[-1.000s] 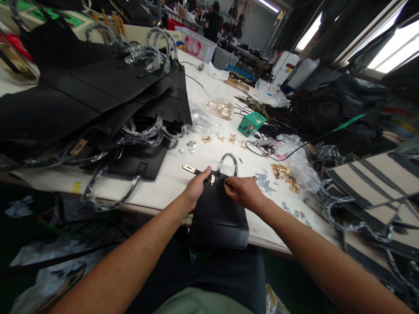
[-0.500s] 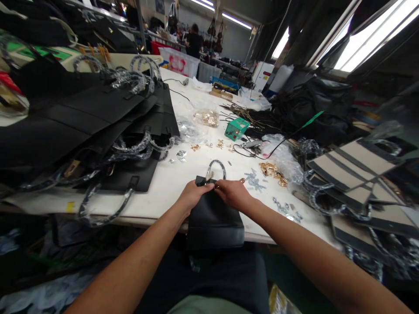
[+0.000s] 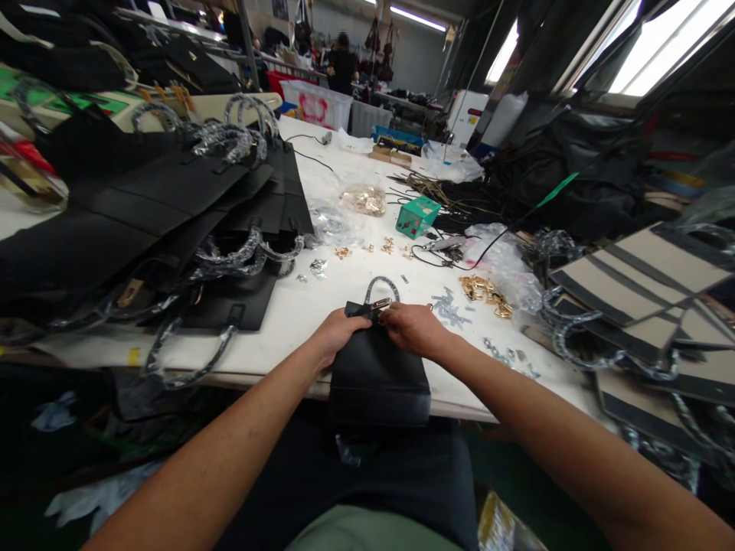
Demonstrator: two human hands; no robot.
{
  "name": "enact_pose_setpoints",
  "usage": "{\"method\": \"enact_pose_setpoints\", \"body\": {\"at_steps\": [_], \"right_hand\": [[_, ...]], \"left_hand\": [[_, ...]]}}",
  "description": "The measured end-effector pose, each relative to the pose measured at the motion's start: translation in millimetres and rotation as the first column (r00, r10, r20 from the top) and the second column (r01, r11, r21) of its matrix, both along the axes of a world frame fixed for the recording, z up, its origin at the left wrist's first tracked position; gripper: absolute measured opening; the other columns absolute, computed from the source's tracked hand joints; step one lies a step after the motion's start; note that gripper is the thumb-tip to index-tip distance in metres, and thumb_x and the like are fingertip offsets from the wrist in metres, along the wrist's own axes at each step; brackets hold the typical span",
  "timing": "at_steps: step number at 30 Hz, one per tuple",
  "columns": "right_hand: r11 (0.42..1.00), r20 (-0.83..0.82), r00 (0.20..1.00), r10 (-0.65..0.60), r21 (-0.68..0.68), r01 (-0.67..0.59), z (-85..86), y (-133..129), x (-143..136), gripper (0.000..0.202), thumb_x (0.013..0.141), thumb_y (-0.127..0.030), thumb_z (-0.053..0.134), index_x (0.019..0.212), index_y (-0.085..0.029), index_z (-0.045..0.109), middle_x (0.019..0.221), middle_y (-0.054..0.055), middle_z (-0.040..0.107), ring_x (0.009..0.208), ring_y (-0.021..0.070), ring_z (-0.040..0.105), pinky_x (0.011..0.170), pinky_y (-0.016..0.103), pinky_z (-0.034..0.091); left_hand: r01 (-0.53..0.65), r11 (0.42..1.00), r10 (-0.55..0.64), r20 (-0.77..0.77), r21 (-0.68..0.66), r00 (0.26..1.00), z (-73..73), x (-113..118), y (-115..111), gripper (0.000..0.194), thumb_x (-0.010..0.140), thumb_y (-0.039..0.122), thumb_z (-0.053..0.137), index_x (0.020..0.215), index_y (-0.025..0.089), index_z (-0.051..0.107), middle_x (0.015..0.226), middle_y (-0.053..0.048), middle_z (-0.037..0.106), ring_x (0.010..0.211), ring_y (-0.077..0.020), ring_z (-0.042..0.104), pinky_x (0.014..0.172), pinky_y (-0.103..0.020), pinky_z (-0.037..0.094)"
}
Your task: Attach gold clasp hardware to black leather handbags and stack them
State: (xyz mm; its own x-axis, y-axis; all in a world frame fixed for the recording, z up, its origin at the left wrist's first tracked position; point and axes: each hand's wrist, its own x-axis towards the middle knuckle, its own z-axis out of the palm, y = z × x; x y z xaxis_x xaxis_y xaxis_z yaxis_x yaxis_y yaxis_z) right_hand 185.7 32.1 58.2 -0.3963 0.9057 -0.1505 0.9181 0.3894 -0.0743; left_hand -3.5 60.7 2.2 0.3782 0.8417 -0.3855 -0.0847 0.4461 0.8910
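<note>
A small black handbag (image 3: 379,383) leans over the table's front edge toward my lap, its looped handle (image 3: 383,280) standing up behind it. My left hand (image 3: 338,332) is closed on the left of the bag's top edge, thumb on top. A narrow gold-coloured metal clasp (image 3: 380,304) shows at the top edge between my hands. Beside it, my right hand (image 3: 418,329) pinches the bag's top with bent fingers; its fingertips are partly hidden. A tiny gold-coloured bit sticks out past that hand, too small to name.
Black bags (image 3: 195,191) with plastic-wrapped handles are piled at left. Beige-and-black panels (image 3: 625,283) lie at right. Grey metal strips (image 3: 449,308), gold fittings (image 3: 485,295) and a green box (image 3: 417,216) with a cable sit on the white table (image 3: 298,329). A person (image 3: 342,69) stands far back.
The gold-coloured clasp at the bag's top has come into clearer view. My right hand has moved slightly up and right, and my left hand has stayed on the bag. The view has shifted a little.
</note>
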Motion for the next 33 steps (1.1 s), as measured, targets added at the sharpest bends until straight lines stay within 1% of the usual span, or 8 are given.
{"method": "enact_pose_setpoints", "body": {"at_steps": [4, 8, 13, 18, 22, 26, 30, 33], "right_hand": [[1.000, 0.014, 1.000, 0.014, 0.009, -0.015, -4.7, 1.5, -0.7, 0.030, 0.085, -0.021, 0.050, 0.111, -0.024, 0.065, 0.106, 0.006, 0.068, 0.090, 0.0220, 0.064, 0.067, 0.028, 0.040], [1.000, -0.001, 1.000, 0.023, -0.004, -0.023, -7.0, 1.7, -0.5, 0.029, 0.088, -0.020, 0.048, 0.113, -0.025, 0.065, 0.106, 0.005, 0.068, 0.091, 0.0205, 0.064, 0.068, 0.027, 0.039], [0.999, -0.005, 1.000, 0.016, -0.027, -0.016, -3.3, -1.9, -0.1, 0.026, 0.094, -0.023, 0.046, 0.112, -0.025, 0.065, 0.104, 0.004, 0.068, 0.093, 0.0192, 0.064, 0.069, 0.026, 0.038], [0.995, -0.004, 0.997, 0.081, -0.063, -0.081, 3.6, -1.9, 1.3, 0.026, 0.096, -0.020, 0.044, 0.112, -0.022, 0.064, 0.101, 0.006, 0.068, 0.090, 0.0184, 0.063, 0.070, 0.025, 0.038], [0.993, -0.044, 0.995, 0.088, -0.071, -0.091, 2.9, 1.4, 3.9, 0.024, 0.095, -0.020, 0.046, 0.103, -0.025, 0.068, 0.098, 0.003, 0.068, 0.089, 0.0172, 0.063, 0.068, 0.024, 0.037], [0.999, -0.126, 0.991, 0.047, 0.010, -0.046, -8.0, -2.2, 5.9, 0.025, 0.097, -0.026, 0.044, 0.104, -0.026, 0.069, 0.097, 0.002, 0.067, 0.086, 0.0163, 0.062, 0.066, 0.024, 0.036], [0.999, -0.254, 0.967, -0.022, 0.033, 0.031, -20.6, -11.3, 7.9, 0.027, 0.098, -0.024, 0.044, 0.115, -0.025, 0.066, 0.095, 0.003, 0.067, 0.087, 0.0153, 0.062, 0.074, 0.022, 0.040], [0.992, -0.359, 0.930, -0.083, 0.063, 0.113, -24.6, -14.8, 8.5, 0.027, 0.097, -0.030, 0.051, 0.121, -0.026, 0.063, 0.099, 0.002, 0.068, 0.090, 0.0151, 0.062, 0.079, 0.023, 0.041]], "left_hand": [[0.012, 1.000, -0.011, 0.043, -0.024, 0.999, 0.1, -0.1, 1.0, 0.025, 0.063, 0.024, 0.076, 0.085, 0.015, 0.074, 0.080, -0.007, 0.076, 0.068, -0.0215, 0.068, 0.070, -0.031, 0.050], [-0.001, 1.000, 0.002, 0.042, -0.027, 0.999, 1.6, 0.6, 1.3, 0.024, 0.062, 0.023, 0.076, 0.084, 0.014, 0.074, 0.079, -0.007, 0.075, 0.068, -0.0214, 0.067, 0.069, -0.031, 0.050], [-0.023, 0.999, 0.024, 0.045, -0.038, 0.999, 0.6, 1.5, 0.1, 0.023, 0.061, 0.023, 0.076, 0.082, 0.014, 0.074, 0.077, -0.007, 0.075, 0.068, -0.0219, 0.067, 0.068, -0.031, 0.050], [-0.030, 0.998, 0.033, 0.052, -0.052, 0.998, 3.7, 0.8, -2.4, 0.023, 0.060, 0.025, 0.076, 0.080, 0.014, 0.073, 0.075, -0.007, 0.074, 0.066, -0.0215, 0.066, 0.066, -0.031, 0.049], [-0.030, 0.998, 0.032, 0.042, -0.048, 0.999, 5.1, 0.5, -2.1, 0.020, 0.061, 0.024, 0.075, 0.078, 0.015, 0.072, 0.072, -0.006, 0.073, 0.063, -0.0212, 0.066, 0.064, -0.031, 0.048], [-0.025, 0.999, 0.026, 0.022, -0.029, 0.999, 1.5, -0.1, -0.8, 0.020, 0.062, 0.025, 0.074, 0.080, 0.015, 0.072, 0.072, -0.006, 0.073, 0.064, -0.0210, 0.065, 0.063, -0.030, 0.048], [-0.022, 1.000, 0.022, 0.017, -0.013, 1.000, 2.1, -0.7, -2.3, 0.022, 0.065, 0.027, 0.072, 0.084, 0.016, 0.071, 0.075, -0.006, 0.073, 0.067, -0.0210, 0.065, 0.065, -0.030, 0.048], [-0.044, 0.999, 0.044, 0.005, 0.007, 0.999, 4.9, -1.1, -4.6, 0.022, 0.066, 0.029, 0.072, 0.084, 0.016, 0.070, 0.074, -0.004, 0.072, 0.066, -0.0205, 0.064, 0.065, -0.030, 0.047]]}}
